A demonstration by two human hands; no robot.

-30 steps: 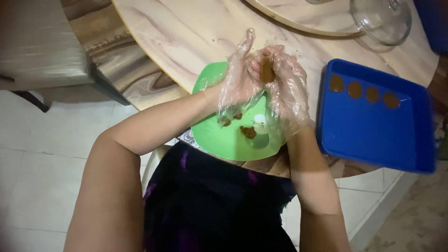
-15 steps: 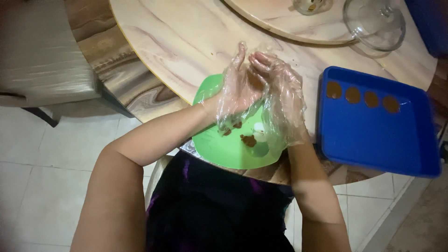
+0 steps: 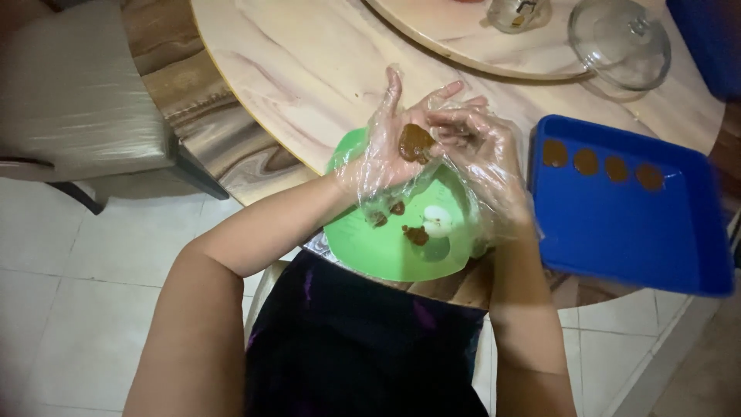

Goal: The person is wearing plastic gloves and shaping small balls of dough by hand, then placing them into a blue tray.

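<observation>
Both hands wear loose clear plastic gloves and hover over a green bowl (image 3: 363,239) at the table's near edge. My left hand (image 3: 386,150) is palm up, fingers spread, with a flattened brown dough patty (image 3: 415,142) lying on it. My right hand (image 3: 478,150) curls beside it, fingertips touching the patty's right side. Small brown dough bits (image 3: 415,234) and a pale lump (image 3: 438,220) sit in the bowl. A blue rectangular tray (image 3: 625,232) to the right holds a row of several flat brown discs (image 3: 587,161) along its far side.
A round wooden table (image 3: 309,69) carries a raised turntable (image 3: 455,38) with a glass lid (image 3: 620,42) and a small jar (image 3: 519,11). A padded chair (image 3: 77,108) stands left over a tiled floor (image 3: 77,309).
The hands have parted: the left palm has turned upward and now shows the flattened brown patty, which was pressed between both palms before. The view has shifted slightly.
</observation>
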